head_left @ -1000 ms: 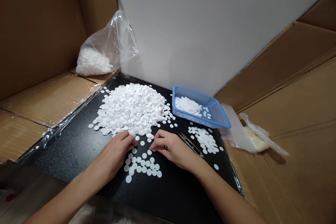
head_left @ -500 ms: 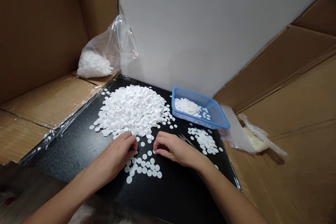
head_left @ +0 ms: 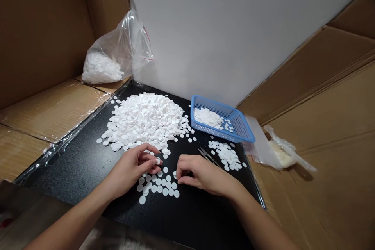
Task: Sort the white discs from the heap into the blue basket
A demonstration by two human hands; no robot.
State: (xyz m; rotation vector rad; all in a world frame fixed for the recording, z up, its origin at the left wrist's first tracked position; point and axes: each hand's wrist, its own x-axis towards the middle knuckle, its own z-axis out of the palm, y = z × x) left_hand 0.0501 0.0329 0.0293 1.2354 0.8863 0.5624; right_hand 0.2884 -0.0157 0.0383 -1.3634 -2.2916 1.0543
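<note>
Sheets of cardboard (head_left: pixel 43 27) walled in the black table (head_left: pixel 73 172). Towards its far side lay a big pile (head_left: pixel 145 119) of white discs. A clear bag (head_left: pixel 114 58) of more discs sat on the cardboard beyond the table's left corner. A blue basket (head_left: pixel 243 129) stood just right of the pile with some discs in it, and a second bag (head_left: pixel 281 154) lay further right.

The left hand (head_left: pixel 131 170) rested by the pile's near edge, thumb and fingertips pinching one disc (head_left: pixel 158 161). The right hand (head_left: pixel 202 174) lay curled, knuckles up. Its fingertips were down at the right edge of a flat cluster (head_left: pixel 159 187) between the two hands, and I couldn't tell whether it held anything. A small heap (head_left: pixel 227 155) lay in front of the basket, with snips (head_left: pixel 206 155) between it and the right hand.
</note>
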